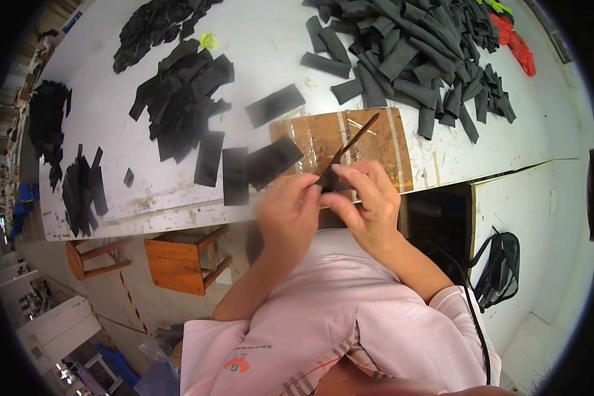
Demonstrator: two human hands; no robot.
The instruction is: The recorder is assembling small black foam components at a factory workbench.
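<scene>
Both hands meet over the near edge of the cardboard-covered patch. My left hand (290,208) is closed, its fingertips pinching the edge of a small black fabric piece (329,177). My right hand (373,201) grips the same piece from the other side, thumb and forefinger bent. A thin, dark brown stick-like strip (360,136) slants up and right from between the fingers; whether it is a tool or the fabric's folded edge, I cannot tell. Flat black fabric pieces (235,177) lie just left of my hands, some overlapping.
A taped brown cardboard sheet (317,135) lies on the white table (257,72). Rolled black fabric tubes (402,53) are heaped at far right, beside a red plastic bag (516,46). Flat black pieces (181,99) pile up at left. A wooden stool (178,261) stands below the table edge.
</scene>
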